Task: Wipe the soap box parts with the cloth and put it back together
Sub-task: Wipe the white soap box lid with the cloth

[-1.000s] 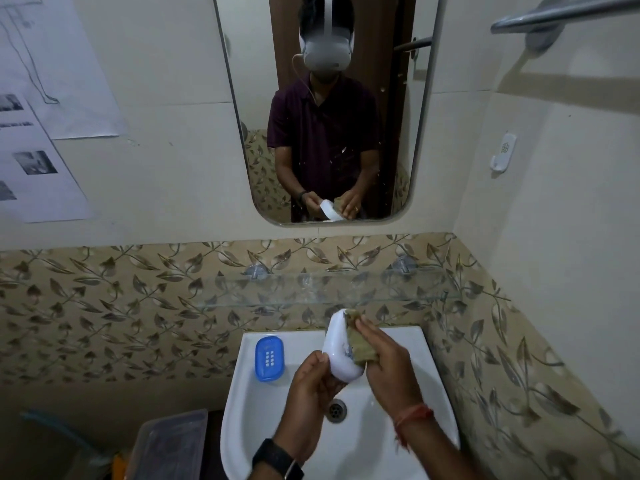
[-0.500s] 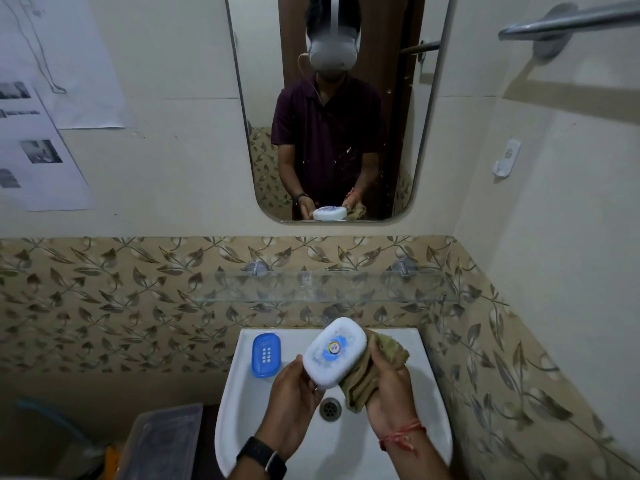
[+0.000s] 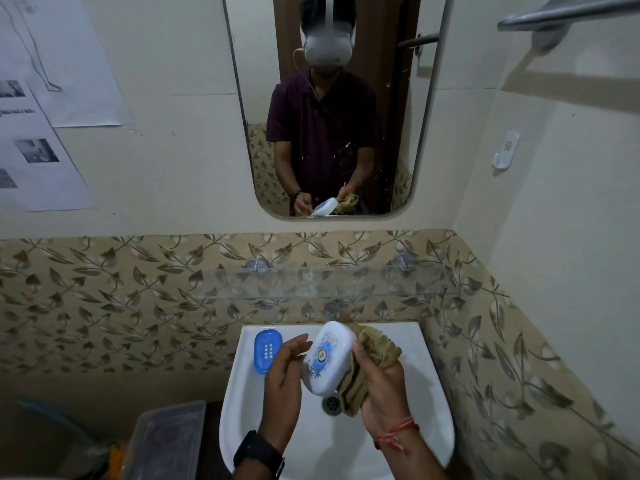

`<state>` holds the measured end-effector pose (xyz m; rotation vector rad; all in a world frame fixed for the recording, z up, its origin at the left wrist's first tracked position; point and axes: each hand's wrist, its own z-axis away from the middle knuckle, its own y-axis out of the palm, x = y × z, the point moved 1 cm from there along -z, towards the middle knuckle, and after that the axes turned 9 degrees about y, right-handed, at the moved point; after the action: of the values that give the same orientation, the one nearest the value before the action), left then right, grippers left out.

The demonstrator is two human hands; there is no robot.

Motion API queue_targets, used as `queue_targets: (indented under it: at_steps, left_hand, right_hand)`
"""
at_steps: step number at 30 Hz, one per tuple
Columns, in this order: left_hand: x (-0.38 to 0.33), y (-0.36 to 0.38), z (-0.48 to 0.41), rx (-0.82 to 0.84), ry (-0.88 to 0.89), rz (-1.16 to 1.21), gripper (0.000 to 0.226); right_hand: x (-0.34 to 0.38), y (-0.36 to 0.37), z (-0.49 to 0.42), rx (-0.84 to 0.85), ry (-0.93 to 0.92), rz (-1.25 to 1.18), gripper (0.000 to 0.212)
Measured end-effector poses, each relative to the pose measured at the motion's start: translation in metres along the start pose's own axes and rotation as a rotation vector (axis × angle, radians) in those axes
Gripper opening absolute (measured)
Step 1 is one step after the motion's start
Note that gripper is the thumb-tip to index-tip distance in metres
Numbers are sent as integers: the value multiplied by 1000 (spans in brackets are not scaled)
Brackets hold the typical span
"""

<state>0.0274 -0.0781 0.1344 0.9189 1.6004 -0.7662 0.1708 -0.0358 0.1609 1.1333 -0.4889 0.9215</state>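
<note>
Over the sink (image 3: pixel 239 396), the lid (image 3: pixel 329 358) sits between my 2 hands: left hand (image 3: pixel 285 370) straight-fingered against its side, right hand (image 3: pixel 382 389) clenched around the cloth (image 3: pixel 372 349) at its other edge.

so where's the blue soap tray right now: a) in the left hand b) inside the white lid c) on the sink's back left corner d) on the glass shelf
c: the blue soap tray lies on the back left corner of the sink.
</note>
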Motion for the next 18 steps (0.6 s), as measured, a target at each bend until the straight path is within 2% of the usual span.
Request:
queue_targets:
  at_steps: [2, 4, 5, 7, 9, 12, 14, 15, 16, 18]
  left_hand:
    - [-7, 5, 0, 187, 16, -36, 36]
    - [-10, 12, 2, 327, 43, -79, 49]
    - [-12, 16, 3, 338, 30, -57, 54]
    - [-16, 19, 3, 287, -10, 46, 52]
    - [-16, 18, 1, 227, -38, 129, 48]
    - [-23, 14, -3, 248, -90, 107, 39]
    - [-25, 11, -7, 235, -117, 120, 34]
    - [-23, 8, -10, 196, -149, 146, 37]
    - [-21, 5, -12, 156, -191, 180, 44]
    - [-19, -1, -14, 130, -280, 260, 61]
  right_hand:
    - [-3, 2, 4, 39, 27, 21, 13]
    - [-6, 7, 9, 113, 47, 26, 15]
    - [-9, 11, 11, 153, 53, 32, 18]
    - [-13, 15, 16, 209, 31, 129, 26]
    - [-19, 12, 19, 244, -9, 352, 30]
    - [-13, 3, 26, 381, -157, 796, 12]
    - [0, 4, 24, 510, -323, 1133, 20]
    - [7, 5, 20, 523, -389, 1279, 23]
    - [15, 5, 13, 484, -434, 1373, 26]
    - [31, 4, 1, 278, -493, 1357, 28]
